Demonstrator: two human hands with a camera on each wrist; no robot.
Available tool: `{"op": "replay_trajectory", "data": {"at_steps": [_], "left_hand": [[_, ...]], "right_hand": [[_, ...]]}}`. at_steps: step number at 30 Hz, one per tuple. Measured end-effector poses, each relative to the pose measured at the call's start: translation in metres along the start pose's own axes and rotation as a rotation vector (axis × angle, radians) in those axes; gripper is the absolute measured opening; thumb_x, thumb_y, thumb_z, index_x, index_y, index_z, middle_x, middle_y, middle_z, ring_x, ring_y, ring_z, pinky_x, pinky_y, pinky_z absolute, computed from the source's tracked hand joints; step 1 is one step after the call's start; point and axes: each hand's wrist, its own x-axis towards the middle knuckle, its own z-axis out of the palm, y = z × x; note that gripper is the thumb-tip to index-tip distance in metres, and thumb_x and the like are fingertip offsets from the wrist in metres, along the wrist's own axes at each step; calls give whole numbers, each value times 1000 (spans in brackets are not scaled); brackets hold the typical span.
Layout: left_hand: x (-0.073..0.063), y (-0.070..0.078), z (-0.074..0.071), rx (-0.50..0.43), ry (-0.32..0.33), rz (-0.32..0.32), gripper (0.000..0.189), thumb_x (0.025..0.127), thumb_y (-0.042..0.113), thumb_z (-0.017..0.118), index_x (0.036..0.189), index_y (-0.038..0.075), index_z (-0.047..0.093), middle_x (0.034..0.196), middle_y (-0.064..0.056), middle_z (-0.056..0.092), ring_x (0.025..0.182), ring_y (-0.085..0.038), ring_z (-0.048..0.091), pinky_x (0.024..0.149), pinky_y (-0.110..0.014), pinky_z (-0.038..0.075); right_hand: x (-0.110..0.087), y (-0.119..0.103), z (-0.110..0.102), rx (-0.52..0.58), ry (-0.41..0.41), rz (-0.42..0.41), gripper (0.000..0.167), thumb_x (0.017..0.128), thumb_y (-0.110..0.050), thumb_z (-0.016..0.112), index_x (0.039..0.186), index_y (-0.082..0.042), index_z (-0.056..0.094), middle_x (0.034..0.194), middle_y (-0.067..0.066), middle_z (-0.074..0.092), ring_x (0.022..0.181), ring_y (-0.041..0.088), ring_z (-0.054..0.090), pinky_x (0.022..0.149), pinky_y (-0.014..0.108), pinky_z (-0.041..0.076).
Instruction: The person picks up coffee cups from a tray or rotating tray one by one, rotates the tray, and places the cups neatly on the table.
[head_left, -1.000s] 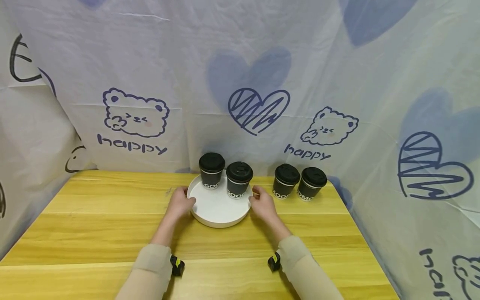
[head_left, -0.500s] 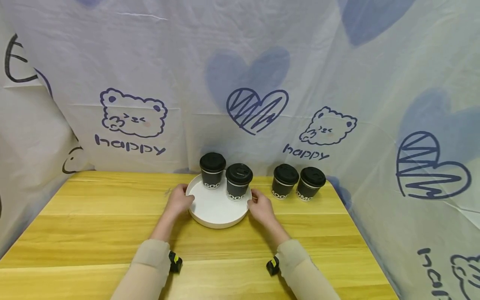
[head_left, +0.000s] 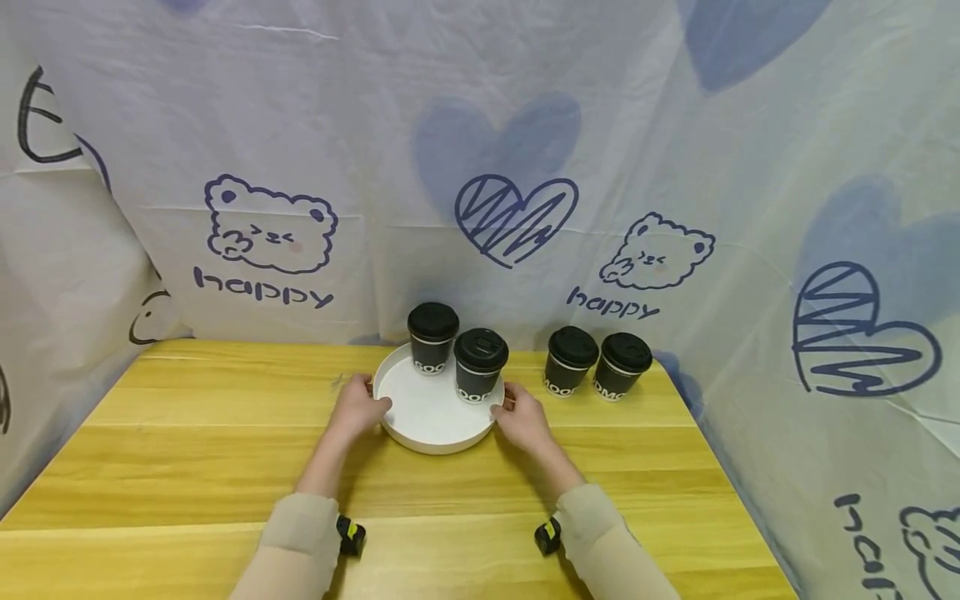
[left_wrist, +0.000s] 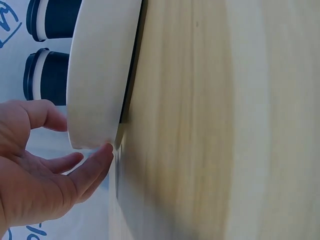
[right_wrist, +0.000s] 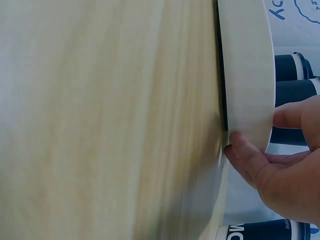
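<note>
A round white tray [head_left: 431, 417] with a low rim sits at the middle of the table, with two lidded black paper cups upright on its back part: a left cup [head_left: 432, 340] and a right cup [head_left: 481, 367]. My left hand [head_left: 358, 407] grips the tray's left rim, thumb over the edge and fingertips low on the outer wall. Opposite it, my right hand [head_left: 523, 415] pinches the right rim the same way. Both wrist views show a dark line under the tray wall [left_wrist: 102, 75]; whether that is a gap or its base, I cannot tell.
Two more lidded black cups stand upright side by side right of the tray, a nearer-in cup [head_left: 570, 360] and an outer cup [head_left: 622, 367]. A printed cloth [head_left: 390, 167] hangs behind the wooden table [head_left: 202, 450] and along both sides.
The left cup on the tray has shifted right, and the right cup slightly toward me, as if the tray turned a little clockwise. Both hands still grip the rim in nearly the same place.
</note>
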Motion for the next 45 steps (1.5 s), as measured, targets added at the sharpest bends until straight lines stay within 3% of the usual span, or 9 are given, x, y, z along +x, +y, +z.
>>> {"op": "replay_trajectory", "data": {"at_steps": [11,17,24,29,35,41,45], "left_hand": [[-6,1,5,3,40,48,57,81,-3,61,132,-23,46,123,-41,58,116,-50,58,104,-57,48],[-4,-1,6,-6,35,53,56,82,-4,59,133,-23,47,124,-41,58,118,-50,57,105,-57,48],[3,-2,5,-11,26,67,51,81,-4,56,129,-22,52,121,-39,60,115,-48,58,104,-55,48],[8,-3,4,-13,-2,50,54,84,-4,54,135,-21,48,130,-40,57,123,-49,55,108,-55,46],[15,-3,3,7,-30,38,57,88,-2,53,141,-20,43,137,-39,52,128,-48,52,110,-55,45],[19,-4,-1,77,-47,65,58,89,0,53,142,-20,42,135,-38,54,125,-46,54,108,-54,46],[20,-3,-5,208,-20,118,51,87,6,58,132,-18,52,123,-34,63,112,-44,60,100,-54,50]], "right_hand": [[-9,-7,-3,-31,-31,15,56,95,-7,67,144,14,49,138,31,60,125,40,63,102,44,54],[-5,-9,-6,-12,31,28,54,97,-8,59,145,14,48,141,29,59,128,41,61,107,48,50],[8,-5,-10,-23,63,-19,47,96,-2,54,142,10,55,138,23,63,122,37,65,102,45,53],[15,-1,-10,-68,53,-17,46,95,-2,53,140,7,59,137,23,64,120,36,65,98,45,54],[18,2,-9,-85,41,-24,46,94,-3,53,138,7,60,137,24,64,130,36,58,108,48,48],[17,3,-9,-81,19,-33,47,94,-1,53,140,9,58,137,26,63,132,37,57,108,48,48],[15,2,-9,-64,16,-20,47,95,-1,53,141,9,57,140,25,61,131,37,58,105,47,50]]}}
